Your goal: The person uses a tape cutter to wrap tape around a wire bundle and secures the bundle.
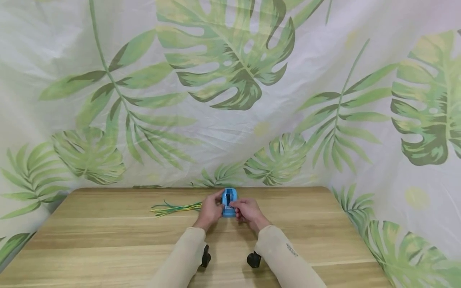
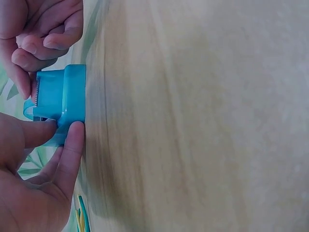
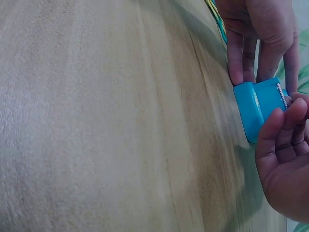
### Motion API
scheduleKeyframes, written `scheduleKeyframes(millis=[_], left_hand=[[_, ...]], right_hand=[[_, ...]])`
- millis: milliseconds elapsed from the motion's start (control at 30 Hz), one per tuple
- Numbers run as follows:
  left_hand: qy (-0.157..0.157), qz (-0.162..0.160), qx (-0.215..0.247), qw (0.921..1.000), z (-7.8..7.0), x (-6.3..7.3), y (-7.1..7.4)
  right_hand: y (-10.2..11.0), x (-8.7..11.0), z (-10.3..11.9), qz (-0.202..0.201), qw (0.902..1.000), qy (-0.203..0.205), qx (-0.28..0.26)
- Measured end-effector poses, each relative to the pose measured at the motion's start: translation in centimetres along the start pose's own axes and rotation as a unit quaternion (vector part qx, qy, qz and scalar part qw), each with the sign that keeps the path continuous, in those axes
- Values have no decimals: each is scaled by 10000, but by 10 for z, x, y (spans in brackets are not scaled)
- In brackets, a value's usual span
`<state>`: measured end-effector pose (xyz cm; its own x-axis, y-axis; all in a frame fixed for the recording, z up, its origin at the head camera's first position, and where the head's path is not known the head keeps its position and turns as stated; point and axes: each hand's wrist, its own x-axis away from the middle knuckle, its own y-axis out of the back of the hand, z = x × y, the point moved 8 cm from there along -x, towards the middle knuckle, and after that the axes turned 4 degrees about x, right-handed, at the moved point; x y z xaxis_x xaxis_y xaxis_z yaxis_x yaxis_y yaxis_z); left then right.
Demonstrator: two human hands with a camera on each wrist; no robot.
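A blue tape dispenser stands near the back edge of the wooden table, its serrated cutter turned toward the person. My left hand grips its left side, with the thumb near the top and fingers along the lower side. From the right, my right hand brings thumb and forefinger together just behind the cutter, pinching at the tape's end; the strip itself is hidden by the fingertips. Its other fingers are curled beside the dispenser.
A loose bundle of green and yellow strands lies left of my left hand. The wooden table ends at a leaf-printed cloth hanging behind it. Black wrist mounts sit under the sleeves.
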<state>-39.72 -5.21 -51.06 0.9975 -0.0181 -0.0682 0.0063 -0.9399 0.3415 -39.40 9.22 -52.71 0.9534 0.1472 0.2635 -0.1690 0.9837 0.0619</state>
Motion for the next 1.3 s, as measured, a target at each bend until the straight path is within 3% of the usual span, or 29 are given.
scheduleKeyframes(millis=[467, 767, 1300], left_hand=[[-35, -26, 35, 10000, -9, -4, 3], [110, 30, 12, 9999, 0, -2, 2], [160, -8, 51, 9999, -1, -2, 4]], right_hand=[[1, -2, 8, -4, 10000, 6, -48], [-3, 1, 5, 136, 9999, 23, -60], [-3, 5, 5, 118, 9998, -120, -76]])
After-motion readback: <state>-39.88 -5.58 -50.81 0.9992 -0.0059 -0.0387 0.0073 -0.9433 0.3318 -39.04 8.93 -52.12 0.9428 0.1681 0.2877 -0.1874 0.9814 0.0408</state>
